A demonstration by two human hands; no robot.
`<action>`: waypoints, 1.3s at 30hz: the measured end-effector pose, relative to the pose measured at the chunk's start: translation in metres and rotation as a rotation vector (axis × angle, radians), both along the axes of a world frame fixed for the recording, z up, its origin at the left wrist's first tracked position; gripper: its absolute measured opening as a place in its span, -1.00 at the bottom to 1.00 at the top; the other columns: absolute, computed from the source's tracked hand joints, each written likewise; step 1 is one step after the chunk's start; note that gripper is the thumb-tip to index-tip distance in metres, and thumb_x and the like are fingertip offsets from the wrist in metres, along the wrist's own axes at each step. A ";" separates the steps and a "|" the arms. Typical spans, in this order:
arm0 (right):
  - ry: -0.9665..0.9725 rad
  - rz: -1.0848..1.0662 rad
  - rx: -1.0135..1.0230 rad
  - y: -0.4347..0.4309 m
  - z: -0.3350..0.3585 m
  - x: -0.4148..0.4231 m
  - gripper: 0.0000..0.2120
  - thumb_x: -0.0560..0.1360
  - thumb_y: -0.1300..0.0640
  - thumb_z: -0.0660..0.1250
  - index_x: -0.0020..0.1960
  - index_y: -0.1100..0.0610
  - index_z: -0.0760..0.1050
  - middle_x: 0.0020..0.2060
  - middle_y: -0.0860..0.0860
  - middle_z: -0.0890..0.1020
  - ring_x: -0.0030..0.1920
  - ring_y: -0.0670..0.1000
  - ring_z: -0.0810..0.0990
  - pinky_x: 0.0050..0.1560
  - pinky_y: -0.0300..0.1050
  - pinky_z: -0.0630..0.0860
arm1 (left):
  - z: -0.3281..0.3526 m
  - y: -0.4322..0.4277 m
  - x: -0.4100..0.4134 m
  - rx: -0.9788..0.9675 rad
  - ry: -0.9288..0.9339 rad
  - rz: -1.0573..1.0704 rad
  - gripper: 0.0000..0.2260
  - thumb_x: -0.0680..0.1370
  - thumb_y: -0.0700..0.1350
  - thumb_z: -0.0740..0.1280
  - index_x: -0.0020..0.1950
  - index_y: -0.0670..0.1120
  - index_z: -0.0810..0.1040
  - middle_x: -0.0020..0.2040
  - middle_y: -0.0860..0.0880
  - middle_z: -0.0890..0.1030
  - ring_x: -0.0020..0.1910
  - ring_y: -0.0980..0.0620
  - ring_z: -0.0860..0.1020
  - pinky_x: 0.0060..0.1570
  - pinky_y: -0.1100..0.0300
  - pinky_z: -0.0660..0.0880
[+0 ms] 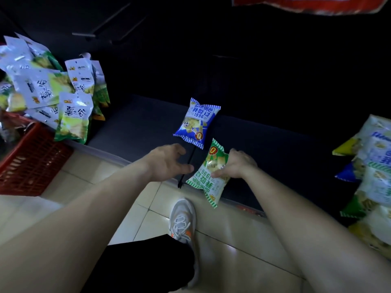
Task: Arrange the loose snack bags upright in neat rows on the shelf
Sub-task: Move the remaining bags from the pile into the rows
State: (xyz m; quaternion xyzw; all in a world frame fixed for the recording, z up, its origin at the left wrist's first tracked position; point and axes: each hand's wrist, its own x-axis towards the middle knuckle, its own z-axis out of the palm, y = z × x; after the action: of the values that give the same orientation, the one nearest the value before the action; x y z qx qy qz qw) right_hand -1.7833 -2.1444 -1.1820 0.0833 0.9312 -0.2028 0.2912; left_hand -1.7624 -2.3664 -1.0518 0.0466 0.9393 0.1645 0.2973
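Pinching the green snack bag (211,176) over the front edge of the shelf (137,123), the right grip (239,166) sits beside the spread left grip (167,163). The blue snack bag (195,123) stands in open shelf room between the left pile (53,92) and the right pile (372,176). What the red basket (31,161) holds is too dim to tell.

Shop aisle: low dark shelf (148,123) stocked with many identical snack bags (74,117), red plastic basket (31,163), tiled floor (232,240).

1 blue bag (195,123), 1 green bag (204,176), 1 red basket (31,161), 1 shoe (183,220) — heaped bags (42,87) uncountable.
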 end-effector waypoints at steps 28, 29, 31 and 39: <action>0.474 -0.124 -0.160 0.223 0.207 0.220 0.12 0.18 -0.34 0.57 0.55 -0.10 0.04 0.46 -0.06 0.30 0.38 0.01 0.39 0.23 -0.08 0.41 | 0.052 0.202 0.103 0.495 0.078 -0.334 -0.38 0.20 0.23 0.57 0.21 0.11 0.54 -0.03 0.17 0.66 -0.07 0.23 0.61 0.04 0.10 0.57; 0.506 -0.108 -0.111 0.226 0.206 0.222 0.13 0.22 -0.33 0.55 0.56 -0.12 -0.04 0.49 -0.05 0.20 0.43 0.04 0.32 0.25 -0.05 0.39 | 0.052 0.205 0.103 0.437 0.108 -0.351 -0.35 0.18 0.24 0.56 0.22 0.11 0.53 -0.06 0.19 0.64 -0.11 0.26 0.60 0.00 0.13 0.57; 0.596 -0.034 0.010 0.230 0.208 0.224 0.13 0.25 -0.35 0.51 0.57 -0.15 -0.11 0.48 -0.08 0.11 0.46 0.08 0.24 0.29 0.03 0.37 | 0.052 0.210 0.103 0.305 0.167 -0.410 -0.33 0.15 0.26 0.55 0.22 0.13 0.52 -0.09 0.21 0.63 -0.16 0.27 0.59 -0.06 0.15 0.57; 0.382 0.369 0.393 0.207 0.188 0.215 -0.01 0.20 -0.46 0.39 0.49 -0.03 0.25 0.31 -0.03 0.48 0.30 0.07 0.43 0.25 0.09 0.31 | 0.054 0.242 0.101 0.063 0.286 -0.627 -0.32 0.09 0.39 0.47 0.14 0.17 0.53 -0.19 0.17 0.60 -0.22 0.19 0.55 -0.20 0.08 0.57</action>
State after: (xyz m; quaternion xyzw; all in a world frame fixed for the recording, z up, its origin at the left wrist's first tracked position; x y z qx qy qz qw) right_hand -1.5683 -1.9370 -0.9942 -0.0718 0.9897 0.0247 0.1214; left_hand -1.6609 -2.1242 -0.9980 0.3647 0.9059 0.0857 0.1974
